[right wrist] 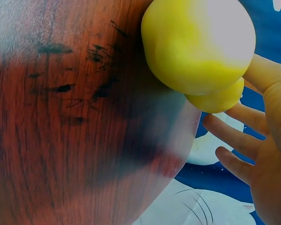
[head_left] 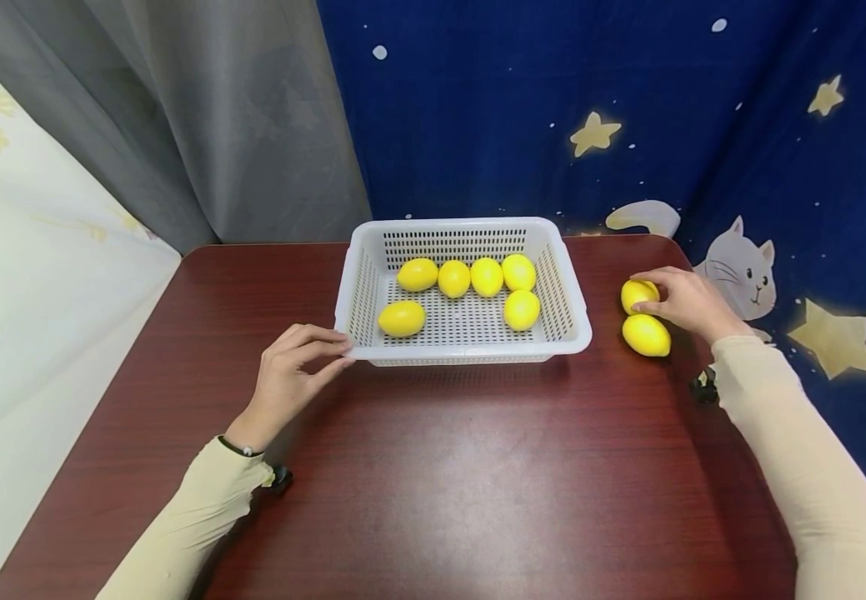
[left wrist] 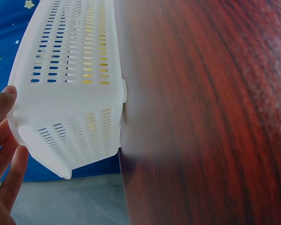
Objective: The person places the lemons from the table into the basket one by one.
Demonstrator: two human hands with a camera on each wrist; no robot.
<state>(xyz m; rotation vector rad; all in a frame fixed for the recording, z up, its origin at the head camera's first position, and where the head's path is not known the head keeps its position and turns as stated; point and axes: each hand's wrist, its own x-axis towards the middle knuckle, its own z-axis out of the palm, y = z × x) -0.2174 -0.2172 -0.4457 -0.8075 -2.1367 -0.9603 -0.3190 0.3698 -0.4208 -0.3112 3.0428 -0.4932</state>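
A white perforated plastic basket [head_left: 470, 350] stands on the table with several yellow lemons [head_left: 487, 277] inside. At its near left corner, my left hand [head_left: 292, 371] pinches the rim between thumb and fingers; the left wrist view shows the fingertips [left wrist: 10, 90] right at the basket's edge [left wrist: 25, 101]. Over by the table's right edge, my right hand [head_left: 683, 302] holds a lemon [head_left: 637, 295] between thumb and fingers. A second lemon [head_left: 646, 335] lies just in front of it. In the right wrist view that nearer lemon [right wrist: 196, 47] partly hides the held lemon [right wrist: 218, 101].
The dark red wooden table [head_left: 463, 467] has dark marks on its surface near the right hand. Behind it hang a grey curtain [head_left: 252, 108] and a blue curtain [head_left: 478, 108] with stars and a cat. White patterned fabric [head_left: 20, 333] hangs on the left.
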